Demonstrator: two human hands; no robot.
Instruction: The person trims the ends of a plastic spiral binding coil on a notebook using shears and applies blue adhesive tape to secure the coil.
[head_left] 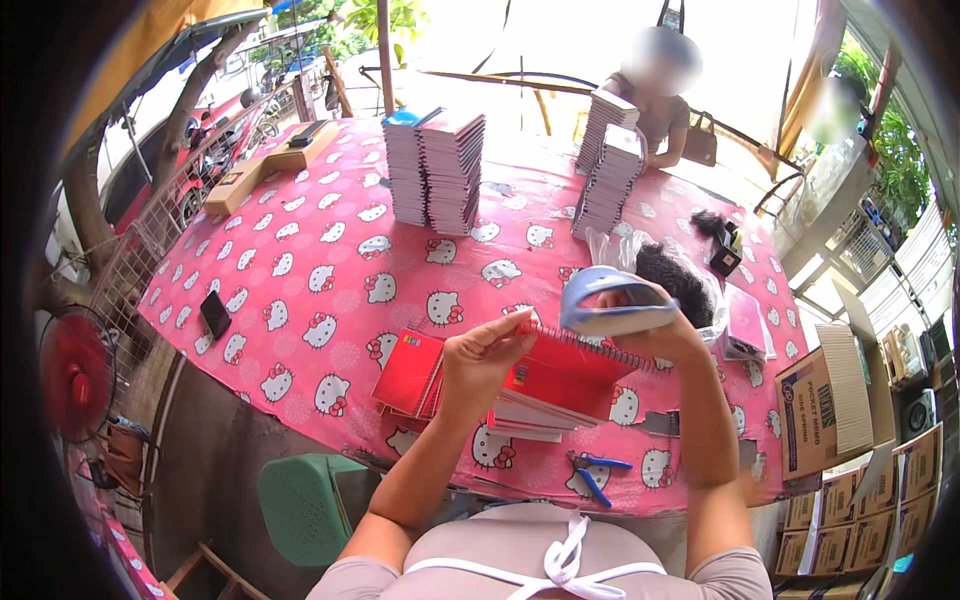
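My left hand (485, 350) is closed in a pinch at the left end of a metal spiral coil (590, 345). That coil runs along the top edge of a red notebook (565, 375), which lies over a stack of pages and covers. In my right hand (670, 335), above the coil's right part, is a pale blue and white device with a looped handle (615, 305); its exact kind is unclear. More red spiral notebooks (410, 370) lie beside my left wrist. Nearer to me rests a pair of blue-handled pliers (600, 475).
Tall stacks of spiral notebooks (455, 175) stand at the back, others (608, 185) near a seated person (665, 110). A plastic bag with black contents (670, 280) sits right. A phone (215, 314) lies left. Cardboard boxes (825, 405), a green stool (305, 505) and a fan (75, 370) flank the table.
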